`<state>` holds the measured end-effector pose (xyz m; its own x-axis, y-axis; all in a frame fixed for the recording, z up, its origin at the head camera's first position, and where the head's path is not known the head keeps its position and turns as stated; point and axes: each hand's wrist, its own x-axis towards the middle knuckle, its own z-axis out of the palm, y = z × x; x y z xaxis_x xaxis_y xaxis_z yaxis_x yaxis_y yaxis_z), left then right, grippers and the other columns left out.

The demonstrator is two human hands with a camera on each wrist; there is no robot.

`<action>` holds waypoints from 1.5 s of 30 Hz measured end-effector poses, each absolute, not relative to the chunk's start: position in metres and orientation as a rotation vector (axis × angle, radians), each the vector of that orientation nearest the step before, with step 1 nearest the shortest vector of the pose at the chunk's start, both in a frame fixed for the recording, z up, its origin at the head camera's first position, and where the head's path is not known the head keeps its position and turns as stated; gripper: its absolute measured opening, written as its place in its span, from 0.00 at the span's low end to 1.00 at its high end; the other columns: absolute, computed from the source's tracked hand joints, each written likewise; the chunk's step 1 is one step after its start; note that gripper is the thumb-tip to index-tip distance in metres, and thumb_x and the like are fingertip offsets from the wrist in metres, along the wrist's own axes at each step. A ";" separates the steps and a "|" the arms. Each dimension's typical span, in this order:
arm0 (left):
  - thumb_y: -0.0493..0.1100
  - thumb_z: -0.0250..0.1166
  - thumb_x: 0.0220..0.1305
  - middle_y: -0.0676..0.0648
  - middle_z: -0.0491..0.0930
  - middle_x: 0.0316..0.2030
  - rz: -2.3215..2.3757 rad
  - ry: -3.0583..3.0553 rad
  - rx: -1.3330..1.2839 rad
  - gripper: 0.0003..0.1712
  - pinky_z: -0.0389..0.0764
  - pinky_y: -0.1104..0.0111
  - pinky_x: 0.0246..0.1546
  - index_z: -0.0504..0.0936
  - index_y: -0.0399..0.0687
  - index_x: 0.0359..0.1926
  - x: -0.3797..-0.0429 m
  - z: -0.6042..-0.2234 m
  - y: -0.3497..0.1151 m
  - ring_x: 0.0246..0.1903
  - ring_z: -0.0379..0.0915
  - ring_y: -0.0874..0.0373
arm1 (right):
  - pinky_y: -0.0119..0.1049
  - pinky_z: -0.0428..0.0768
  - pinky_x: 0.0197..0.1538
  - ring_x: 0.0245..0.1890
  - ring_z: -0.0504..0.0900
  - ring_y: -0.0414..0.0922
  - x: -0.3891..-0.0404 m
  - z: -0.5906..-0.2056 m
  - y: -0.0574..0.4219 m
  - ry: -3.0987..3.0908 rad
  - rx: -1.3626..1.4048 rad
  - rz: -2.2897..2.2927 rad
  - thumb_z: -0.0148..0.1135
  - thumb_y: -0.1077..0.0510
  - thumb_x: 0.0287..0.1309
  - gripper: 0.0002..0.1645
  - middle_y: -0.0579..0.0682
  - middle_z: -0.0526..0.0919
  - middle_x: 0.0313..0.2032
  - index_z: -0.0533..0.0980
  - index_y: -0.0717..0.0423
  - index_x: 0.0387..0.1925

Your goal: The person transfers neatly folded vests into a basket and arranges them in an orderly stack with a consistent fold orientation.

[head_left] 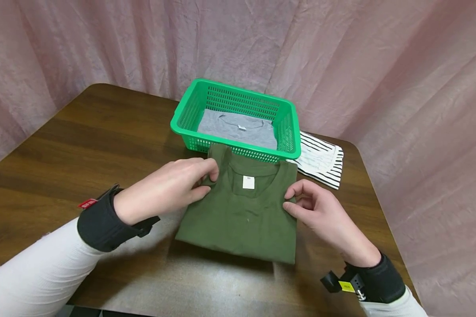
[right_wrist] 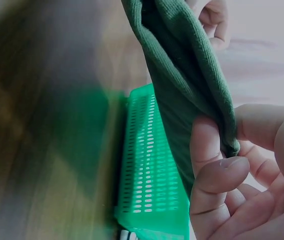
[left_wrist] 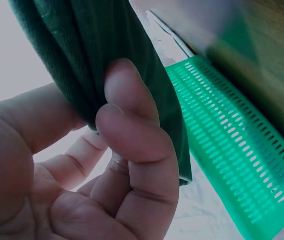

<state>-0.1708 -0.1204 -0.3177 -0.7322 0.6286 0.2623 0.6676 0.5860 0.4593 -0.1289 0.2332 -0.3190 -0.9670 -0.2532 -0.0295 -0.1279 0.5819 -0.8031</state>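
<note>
- Label (head_left: 248, 182) sewn inside the neckline of the folded olive-green T-shirt (head_left: 242, 229): white, with a small dark mark at its top edge too fine to read.
- Neck label (head_left: 242, 128) on the folded grey T-shirt (head_left: 234, 124), inside the green plastic basket (head_left: 235, 86): also pale, any print illegible.
- Red tag (head_left: 88, 203) on the left black wrist strap (head_left: 103, 222), with pale lettering too small to make out; yellow tag (head_left: 347, 286) on the right black wrist strap (head_left: 382, 281), its marks equally unreadable.
- Left hand (head_left: 174, 185) pinches the olive T-shirt near its left shoulder; right hand (head_left: 319, 213) pinches the opposite edge, fingertips close together.
- Olive T-shirt held up over the wooden table (head_left: 71, 145), before the basket, hiding part of its near wall; whether they touch, I cannot tell.
- Black-and-white striped garment (head_left: 319, 158) lies right of the basket, partly hidden behind it and the olive T-shirt.
- White sleeves (head_left: 43, 268) cut off by the frame's lower edge; tabletop blurred in the right wrist view.
</note>
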 end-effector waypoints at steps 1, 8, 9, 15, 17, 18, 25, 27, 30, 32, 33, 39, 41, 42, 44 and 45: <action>0.29 0.73 0.69 0.55 0.77 0.34 -0.834 -2.731 -1.119 0.14 0.79 0.60 0.41 0.79 0.48 0.46 -0.171 -0.317 -0.120 0.35 0.74 0.58 | 0.35 0.75 0.34 0.30 0.82 0.46 -0.129 -0.318 0.233 2.667 -0.325 -1.342 0.75 0.61 0.71 0.11 0.51 0.83 0.31 0.80 0.53 0.49; 0.29 0.72 0.70 0.54 0.77 0.34 -0.824 -2.727 -1.119 0.13 0.79 0.61 0.39 0.79 0.47 0.46 -0.173 -0.308 -0.120 0.34 0.72 0.58 | 0.35 0.77 0.39 0.32 0.84 0.46 -0.131 -0.305 0.232 2.675 -0.306 -1.346 0.75 0.59 0.71 0.12 0.51 0.84 0.31 0.80 0.53 0.50; 0.29 0.72 0.70 0.54 0.77 0.34 -0.822 -2.730 -1.114 0.13 0.78 0.61 0.39 0.79 0.47 0.47 -0.173 -0.306 -0.119 0.33 0.72 0.58 | 0.35 0.77 0.39 0.32 0.84 0.46 -0.131 -0.303 0.232 2.675 -0.304 -1.345 0.75 0.59 0.72 0.12 0.51 0.84 0.31 0.80 0.53 0.50; 0.30 0.72 0.71 0.53 0.76 0.33 -0.817 -2.735 -1.092 0.12 0.78 0.60 0.38 0.79 0.47 0.48 -0.176 -0.295 -0.119 0.33 0.71 0.57 | 0.35 0.75 0.36 0.31 0.83 0.45 -0.136 -0.295 0.233 2.684 -0.317 -1.335 0.75 0.59 0.73 0.12 0.51 0.84 0.30 0.80 0.53 0.51; 0.30 0.71 0.71 0.53 0.77 0.34 -0.812 -2.728 -1.094 0.12 0.78 0.60 0.39 0.79 0.46 0.48 -0.178 -0.292 -0.119 0.33 0.71 0.56 | 0.35 0.75 0.36 0.31 0.83 0.45 -0.138 -0.293 0.233 2.692 -0.317 -1.329 0.75 0.58 0.73 0.12 0.51 0.84 0.31 0.80 0.53 0.51; 0.29 0.71 0.71 0.52 0.76 0.34 -0.810 -2.725 -1.093 0.12 0.78 0.60 0.39 0.79 0.46 0.48 -0.179 -0.290 -0.120 0.33 0.71 0.56 | 0.35 0.76 0.36 0.31 0.82 0.46 -0.139 -0.291 0.233 2.695 -0.315 -1.327 0.75 0.58 0.73 0.12 0.51 0.84 0.31 0.80 0.53 0.52; 0.28 0.68 0.72 0.53 0.76 0.33 -0.802 -2.692 -1.104 0.11 0.77 0.60 0.41 0.79 0.46 0.47 -0.185 -0.284 -0.121 0.33 0.71 0.56 | 0.36 0.76 0.38 0.31 0.82 0.46 -0.145 -0.284 0.232 2.715 -0.312 -1.318 0.74 0.57 0.73 0.12 0.51 0.84 0.32 0.80 0.50 0.52; 0.28 0.68 0.72 0.52 0.75 0.32 -0.806 -2.692 -1.103 0.11 0.77 0.60 0.40 0.80 0.46 0.48 -0.187 -0.282 -0.121 0.32 0.71 0.56 | 0.36 0.77 0.40 0.32 0.83 0.46 -0.147 -0.283 0.232 2.713 -0.318 -1.327 0.74 0.57 0.73 0.12 0.51 0.84 0.35 0.80 0.50 0.52; 0.28 0.68 0.72 0.52 0.75 0.32 -0.812 -2.690 -1.105 0.11 0.77 0.59 0.39 0.79 0.46 0.48 -0.191 -0.280 -0.121 0.32 0.71 0.56 | 0.36 0.78 0.42 0.34 0.86 0.46 -0.150 -0.282 0.232 2.714 -0.312 -1.334 0.74 0.57 0.73 0.12 0.51 0.85 0.42 0.80 0.50 0.52; 0.28 0.68 0.72 0.51 0.75 0.32 -0.811 -2.686 -1.106 0.11 0.77 0.59 0.39 0.79 0.46 0.48 -0.193 -0.279 -0.121 0.33 0.71 0.55 | 0.36 0.78 0.43 0.35 0.87 0.47 -0.152 -0.281 0.232 2.719 -0.299 -1.327 0.74 0.56 0.74 0.12 0.51 0.85 0.45 0.80 0.49 0.52; 0.28 0.69 0.72 0.51 0.76 0.33 -0.810 -2.683 -1.106 0.11 0.77 0.59 0.39 0.79 0.46 0.48 -0.195 -0.279 -0.121 0.33 0.71 0.55 | 0.37 0.78 0.44 0.35 0.87 0.47 -0.153 -0.281 0.232 2.721 -0.297 -1.325 0.74 0.56 0.74 0.12 0.51 0.85 0.46 0.80 0.49 0.52; 0.28 0.68 0.72 0.49 0.79 0.37 -0.810 -2.681 -1.081 0.11 0.77 0.59 0.39 0.79 0.45 0.48 -0.200 -0.277 -0.123 0.35 0.72 0.55 | 0.37 0.78 0.45 0.35 0.87 0.46 -0.160 -0.277 0.232 2.716 -0.292 -1.318 0.73 0.53 0.74 0.13 0.51 0.85 0.45 0.79 0.48 0.53; 0.28 0.68 0.73 0.49 0.79 0.37 -0.808 -2.677 -1.069 0.11 0.77 0.59 0.39 0.79 0.45 0.49 -0.201 -0.277 -0.123 0.36 0.72 0.55 | 0.37 0.78 0.44 0.36 0.87 0.45 -0.163 -0.277 0.232 2.716 -0.302 -1.321 0.73 0.53 0.74 0.13 0.51 0.85 0.45 0.79 0.49 0.53; 0.28 0.68 0.73 0.49 0.79 0.37 -0.808 -2.674 -1.064 0.11 0.77 0.59 0.39 0.79 0.46 0.49 -0.202 -0.277 -0.124 0.36 0.72 0.55 | 0.37 0.78 0.44 0.36 0.87 0.46 -0.164 -0.277 0.231 2.717 -0.309 -1.323 0.73 0.54 0.74 0.13 0.51 0.85 0.46 0.79 0.49 0.53; 0.29 0.67 0.73 0.49 0.78 0.35 -0.802 -2.671 -1.056 0.11 0.77 0.58 0.40 0.79 0.45 0.49 -0.203 -0.277 -0.124 0.35 0.72 0.54 | 0.38 0.78 0.44 0.37 0.87 0.46 -0.168 -0.277 0.230 2.721 -0.317 -1.325 0.73 0.55 0.74 0.12 0.51 0.85 0.47 0.79 0.49 0.53; 0.28 0.67 0.73 0.48 0.78 0.35 -0.796 -2.668 -1.054 0.11 0.78 0.58 0.40 0.79 0.45 0.49 -0.204 -0.276 -0.125 0.34 0.72 0.54 | 0.38 0.78 0.44 0.37 0.87 0.47 -0.169 -0.277 0.230 2.721 -0.318 -1.325 0.73 0.55 0.74 0.12 0.50 0.85 0.48 0.79 0.49 0.53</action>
